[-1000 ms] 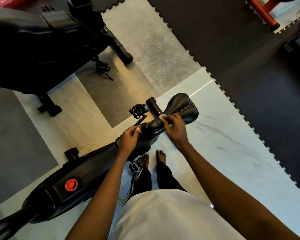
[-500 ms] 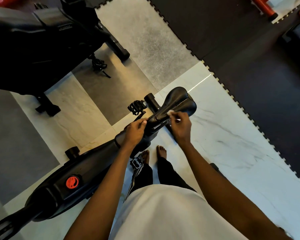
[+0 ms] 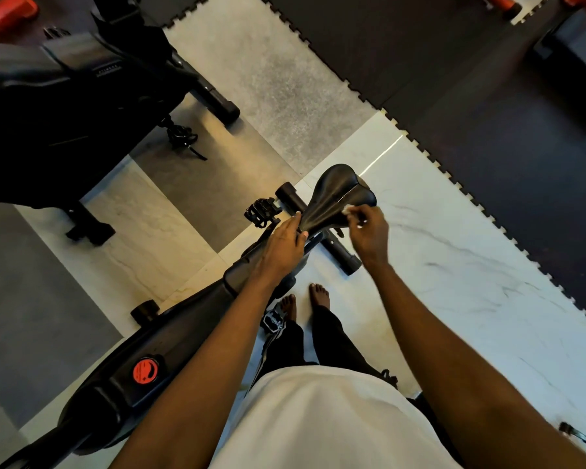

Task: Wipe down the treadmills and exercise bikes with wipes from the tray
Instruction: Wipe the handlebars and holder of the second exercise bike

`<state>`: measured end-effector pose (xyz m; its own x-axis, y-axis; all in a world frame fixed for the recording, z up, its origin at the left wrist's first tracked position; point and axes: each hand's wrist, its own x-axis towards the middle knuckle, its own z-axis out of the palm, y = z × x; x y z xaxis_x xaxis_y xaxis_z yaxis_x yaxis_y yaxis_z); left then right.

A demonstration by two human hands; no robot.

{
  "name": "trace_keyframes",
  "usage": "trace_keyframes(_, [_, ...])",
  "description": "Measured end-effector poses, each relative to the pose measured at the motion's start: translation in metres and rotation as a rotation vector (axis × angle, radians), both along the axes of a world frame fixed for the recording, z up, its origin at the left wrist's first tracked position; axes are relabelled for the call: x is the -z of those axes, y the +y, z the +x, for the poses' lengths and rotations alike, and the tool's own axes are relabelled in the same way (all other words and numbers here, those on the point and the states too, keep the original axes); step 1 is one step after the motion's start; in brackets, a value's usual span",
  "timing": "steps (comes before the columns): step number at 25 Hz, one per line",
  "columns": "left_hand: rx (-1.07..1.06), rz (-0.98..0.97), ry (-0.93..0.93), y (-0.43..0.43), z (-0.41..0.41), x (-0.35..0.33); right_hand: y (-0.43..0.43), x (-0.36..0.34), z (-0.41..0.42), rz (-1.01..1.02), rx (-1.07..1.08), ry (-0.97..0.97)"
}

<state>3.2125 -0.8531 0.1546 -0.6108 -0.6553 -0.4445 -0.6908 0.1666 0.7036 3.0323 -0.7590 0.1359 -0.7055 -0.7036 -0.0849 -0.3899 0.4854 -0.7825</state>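
Standing barefoot beside a black exercise bike [image 3: 170, 336], a person looks straight down at its saddle [image 3: 335, 194], which sits just past the feet [image 3: 319, 294] with its broad end pointing away from them. The left hand [image 3: 285, 245] grasps the narrow nose of the saddle, with fingers along the far side and the thumb tucked against the near side. The right hand [image 3: 369, 235] pinches a small white wipe [image 3: 347, 208] between thumb and fingertips and presses it against the right flank of the saddle, near where it widens. Only a crumpled bit of the wipe shows past the fingers.

A pedal [image 3: 263, 211] juts out just left of the saddle nose, and a round red sticker sits on the bike's housing nearer the camera. A second bike [image 3: 65, 106] — large, dark, mostly in shadow — fills the upper left, well apart from the first. The floor [image 3: 454, 265] under the person is pale marbled tile, and a dark mat [image 3: 487, 96] with a jigsaw edge borders it on the right.
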Motion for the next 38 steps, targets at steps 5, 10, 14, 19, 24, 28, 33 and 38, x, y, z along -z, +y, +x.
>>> trace_keyframes(5, [0.099, -0.084, -0.104, 0.001, -0.013, 0.006, 0.002, 0.012, -0.016, 0.05, 0.246, -0.006])
trace_keyframes(10, [0.097, -0.078, -0.269, 0.004, -0.027, 0.011, 0.009, 0.015, 0.043, -0.005, 0.101, -0.096])
trace_keyframes(14, [0.111, -0.104, -0.337, 0.006, -0.031, 0.013, 0.008, 0.02, -0.005, -0.007, 0.42, -0.088])
trace_keyframes(19, [0.087, -0.145, -0.337, 0.007, -0.031, 0.022, -0.003, 0.013, -0.038, 0.041, 0.212, 0.007])
trace_keyframes(24, [-0.064, -0.229, -0.109, 0.016, -0.021, 0.032, -0.012, 0.005, -0.034, 0.025, -0.208, 0.072])
trace_keyframes(28, [-0.237, -0.281, 0.025, 0.034, -0.024, 0.036, -0.023, 0.003, -0.081, 0.082, -0.142, 0.075])
trace_keyframes(33, [-0.555, -0.379, -0.005, 0.063, -0.05, 0.027, -0.033, 0.002, -0.07, 0.03, -0.763, 0.13])
trace_keyframes(38, [-0.842, -0.338, -0.127, 0.082, -0.076, 0.02, -0.047, 0.002, -0.128, 0.098, -0.93, 0.146])
